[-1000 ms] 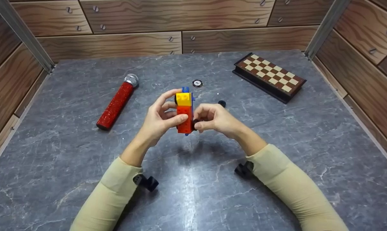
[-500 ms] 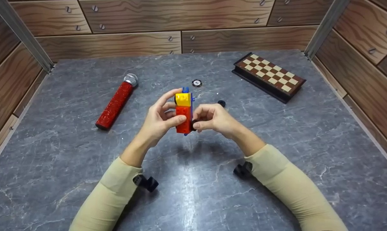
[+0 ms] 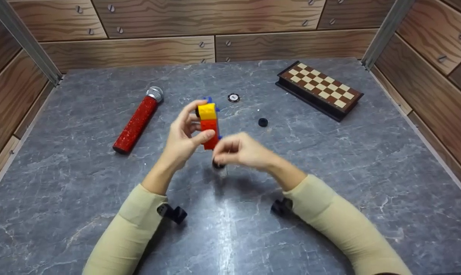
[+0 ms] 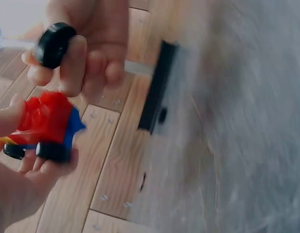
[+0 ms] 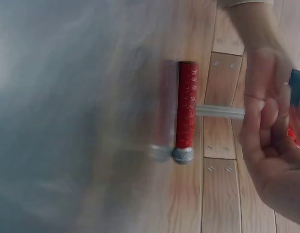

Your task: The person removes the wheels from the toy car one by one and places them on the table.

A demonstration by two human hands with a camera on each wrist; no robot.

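Observation:
My left hand [image 3: 178,133] grips a toy car [image 3: 208,124] built of red and yellow blocks on a blue chassis, held upright above the table. Two black wheels show on one side of the car [image 4: 48,116] in the left wrist view. Just below and right of the car, my right hand [image 3: 247,152], slightly blurred, pinches a loose black wheel [image 4: 55,44] between thumb and fingers. That wheel is apart from the car. Another black wheel [image 3: 262,122] lies on the table beyond the right hand.
A red glittery microphone [image 3: 138,124] lies at the left. At the back right is a folded chessboard [image 3: 322,88]. A small round black-and-white chip [image 3: 233,97] lies behind the hands. Wood-patterned walls [image 3: 157,19] border the grey table [image 3: 329,152].
My right hand has drawn the wheel away from the car's side, down and toward me. The car in my left hand has shifted slightly left and up.

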